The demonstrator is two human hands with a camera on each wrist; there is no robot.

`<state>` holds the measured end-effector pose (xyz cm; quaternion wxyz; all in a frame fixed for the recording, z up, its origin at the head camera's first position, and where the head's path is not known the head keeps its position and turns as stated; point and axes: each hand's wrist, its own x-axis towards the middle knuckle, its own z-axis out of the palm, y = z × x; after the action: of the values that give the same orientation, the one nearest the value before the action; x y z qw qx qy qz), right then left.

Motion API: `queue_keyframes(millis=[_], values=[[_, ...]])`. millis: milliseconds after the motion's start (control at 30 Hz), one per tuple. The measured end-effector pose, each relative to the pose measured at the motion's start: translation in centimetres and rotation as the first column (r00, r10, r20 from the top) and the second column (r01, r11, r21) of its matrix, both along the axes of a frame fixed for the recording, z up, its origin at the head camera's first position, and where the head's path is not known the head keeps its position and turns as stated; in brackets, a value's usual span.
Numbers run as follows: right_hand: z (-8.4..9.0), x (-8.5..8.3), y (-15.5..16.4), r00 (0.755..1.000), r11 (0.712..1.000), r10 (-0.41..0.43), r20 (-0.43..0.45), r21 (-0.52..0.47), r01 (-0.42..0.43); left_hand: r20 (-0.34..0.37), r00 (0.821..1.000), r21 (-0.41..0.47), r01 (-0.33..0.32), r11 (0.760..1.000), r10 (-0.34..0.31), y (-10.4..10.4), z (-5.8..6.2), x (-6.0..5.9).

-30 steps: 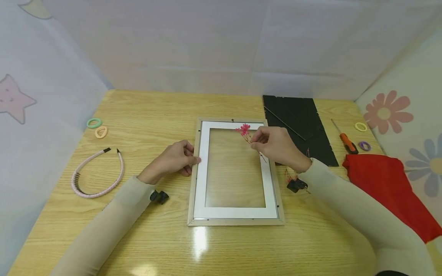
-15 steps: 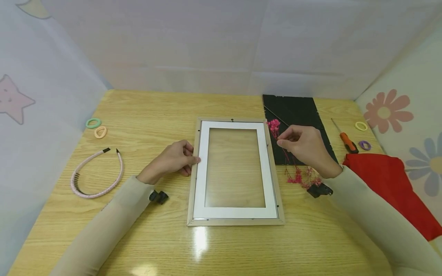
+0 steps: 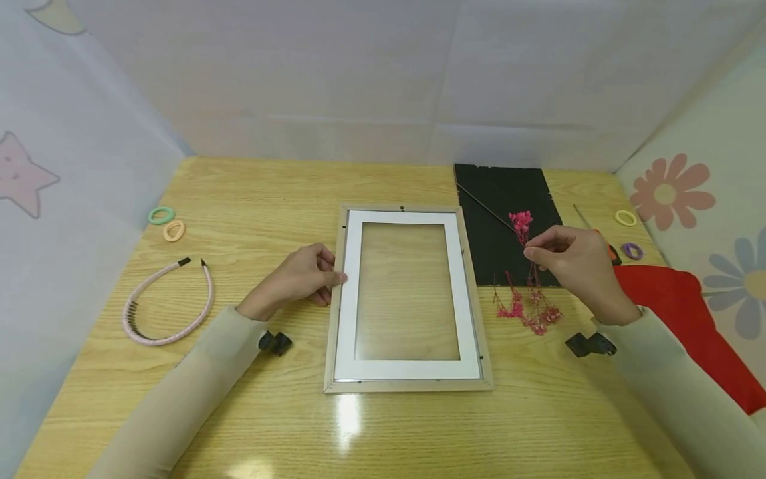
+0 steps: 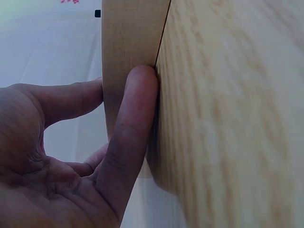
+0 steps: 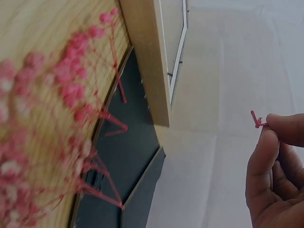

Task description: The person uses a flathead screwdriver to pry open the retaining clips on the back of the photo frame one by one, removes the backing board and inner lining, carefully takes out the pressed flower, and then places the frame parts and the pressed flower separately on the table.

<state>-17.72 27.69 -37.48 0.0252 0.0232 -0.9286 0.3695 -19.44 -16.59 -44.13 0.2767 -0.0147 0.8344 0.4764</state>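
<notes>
A wooden picture frame (image 3: 407, 386) with a white mat (image 3: 347, 299) round its window lies flat on the table. At its left edge is my left hand (image 3: 299, 276); the thumb rests on top of the rim and a finger (image 4: 135, 109) presses the outer side. My right hand (image 3: 577, 269) pinches the thin stem of a pink dried-flower sprig (image 3: 520, 223) between thumb and forefinger, over the black backing board (image 3: 493, 256). Below it, more pink sprigs (image 3: 538, 320) lie between the frame and my right wrist, with blooms towards me. A stem tip (image 5: 256, 122) pokes from the fingertips.
Left of the frame lie a pink headband (image 3: 157, 339) and green (image 3: 160, 215) and orange hair ties (image 3: 173, 231). On the right are red cloth (image 3: 670, 313), a partly hidden screwdriver (image 3: 614, 255), and yellow (image 3: 625, 218) and purple hair ties (image 3: 632, 251). A thin rod (image 3: 485, 206) crosses the board.
My right hand has carried the flower sprig rightward, from over the frame's window to over the backing board, uncovering the sprigs on the table. The left hand has stayed at the frame's edge.
</notes>
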Motion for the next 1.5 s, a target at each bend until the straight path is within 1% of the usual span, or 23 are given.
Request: queue_keyframes(millis=[100, 233, 333, 433, 733, 800, 900, 1033, 1200, 1400, 1500], values=[[-0.1, 0.4, 1.3, 1.000, 0.999, -0.019, 0.008, 0.031, 0.019, -0.001, 1.000, 0.000, 0.000, 1.000, 0.000, 0.0, 0.0, 0.0], [-0.5, 0.9, 3.0, 0.997, 0.996, -0.059, 0.046, 0.073, 0.056, -0.001, 1.000, -0.003, 0.002, 1.000, -0.002, 0.1, 0.0, 0.0], [-0.9, 1.3, 4.2, 0.993, 0.993, -0.092, 0.076, 0.086, 0.085, -0.002, 1.000, -0.004, 0.002, 1.000, -0.002, 0.1, 0.1, 0.0], [-1.5, 1.5, 5.2, 0.987, 0.989, -0.118, 0.104, 0.104, 0.108, 0.001, 1.000, -0.003, -0.001, 1.000, 0.001, 0.1, 0.1, 0.0], [-3.5, 1.9, 7.3, 0.966, 0.962, -0.178, 0.186, 0.239, 0.131, 0.006, 1.000, -0.006, -0.010, 1.000, 0.010, 0.0, 0.2, 0.2], [-3.9, 2.1, 7.6, 0.961, 0.960, -0.181, 0.211, 0.250, 0.126, 0.007, 1.000, -0.008, -0.011, 1.000, 0.011, 0.0, 0.3, 0.2], [-4.5, 2.3, 8.1, 0.961, 0.959, -0.168, 0.221, 0.262, 0.107, 0.013, 1.000, -0.005, -0.011, 1.000, 0.011, 0.0, 0.3, 0.2], [-5.0, 2.4, 8.5, 0.963, 0.962, -0.140, 0.231, 0.260, 0.078, 0.017, 1.000, -0.001, -0.009, 1.000, 0.009, 0.0, 0.2, 0.1], [-5.5, 2.3, 8.7, 0.956, 0.961, -0.109, 0.272, 0.273, 0.032, 0.008, 1.000, -0.006, -0.007, 1.000, 0.007, 0.0, 0.2, 0.2], [-5.8, 2.1, 8.8, 0.942, 0.952, -0.066, 0.328, 0.305, -0.039, -0.011, 1.000, -0.013, 0.007, 1.000, -0.008, 0.1, 0.3, 0.2], [-5.6, 2.1, 8.7, 0.938, 0.940, -0.059, 0.342, 0.335, -0.063, -0.018, 1.000, -0.020, 0.011, 1.000, -0.012, 0.1, 0.3, 0.3]])
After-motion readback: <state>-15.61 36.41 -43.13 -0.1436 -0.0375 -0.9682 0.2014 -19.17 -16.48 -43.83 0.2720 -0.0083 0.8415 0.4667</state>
